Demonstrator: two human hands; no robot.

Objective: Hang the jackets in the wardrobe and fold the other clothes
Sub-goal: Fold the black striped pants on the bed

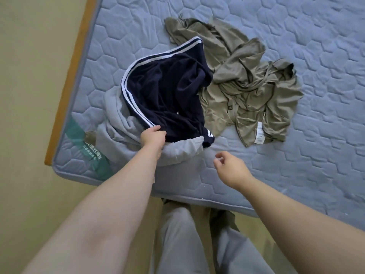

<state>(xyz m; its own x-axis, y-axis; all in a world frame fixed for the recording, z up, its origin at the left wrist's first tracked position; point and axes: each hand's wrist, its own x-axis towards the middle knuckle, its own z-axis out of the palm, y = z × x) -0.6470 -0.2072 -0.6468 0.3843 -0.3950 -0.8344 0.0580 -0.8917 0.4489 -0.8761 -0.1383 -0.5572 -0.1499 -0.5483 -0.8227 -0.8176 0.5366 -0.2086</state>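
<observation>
Three crumpled garments lie on the hexagon-quilted blue mattress (296, 175). A navy track garment (173, 95) with white stripes is heaped over a soft grey sweatshirt (118, 131) at its near-left corner, and a thin olive top (246, 86) with a white care label lies toward its middle. Our left hand (153, 136) pinches the navy striped edge. Our right hand (230, 167) hovers over the mattress's near edge, loosely curled, holding nothing.

The light grey fleece garment (118, 123) is mostly buried under the navy white-striped garment (167, 91). My left hand (153, 137) has its fingers (156, 129) partly lost in the navy fold. I can't read the green corner label (83, 139).
</observation>
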